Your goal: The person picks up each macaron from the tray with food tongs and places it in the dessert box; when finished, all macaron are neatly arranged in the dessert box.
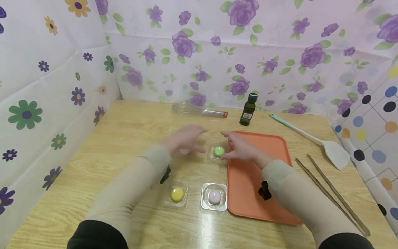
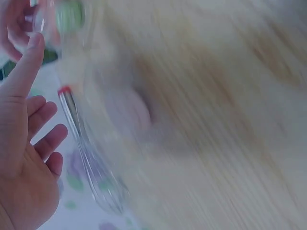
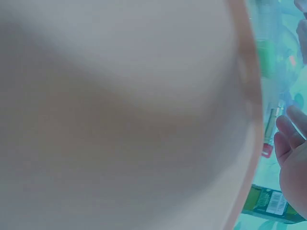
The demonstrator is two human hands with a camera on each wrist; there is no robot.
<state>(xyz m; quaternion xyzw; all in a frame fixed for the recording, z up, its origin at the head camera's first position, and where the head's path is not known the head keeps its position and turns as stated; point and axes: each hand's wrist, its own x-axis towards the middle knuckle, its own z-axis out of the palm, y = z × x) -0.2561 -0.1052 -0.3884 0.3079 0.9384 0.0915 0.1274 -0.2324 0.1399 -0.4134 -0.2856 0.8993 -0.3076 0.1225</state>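
My left hand [image 1: 186,139] hovers with fingers spread above a pink round, macaron-like sweet [image 1: 184,151], which it partly covers; in the left wrist view the sweet [image 2: 128,112] is blurred. Facing it, my right hand [image 1: 240,148] is held over the left edge of an orange tray [image 1: 261,204], fingers loosely bent around nothing. Between the two hands sits a green sweet [image 1: 219,151] in a clear plastic holder [image 1: 212,157]. Nearer me are a yellow sweet [image 1: 178,194] and a pale purple one [image 1: 214,197], each in its own clear holder.
A whisk [image 1: 200,110] lies at the back, beside an upright dark bottle [image 1: 248,110]. Right of the tray are a white spatula [image 1: 335,154] with a green handle end and metal tongs [image 1: 335,193]. Flowered sheets [image 1: 211,69] stand behind the wooden table [image 1: 124,131].
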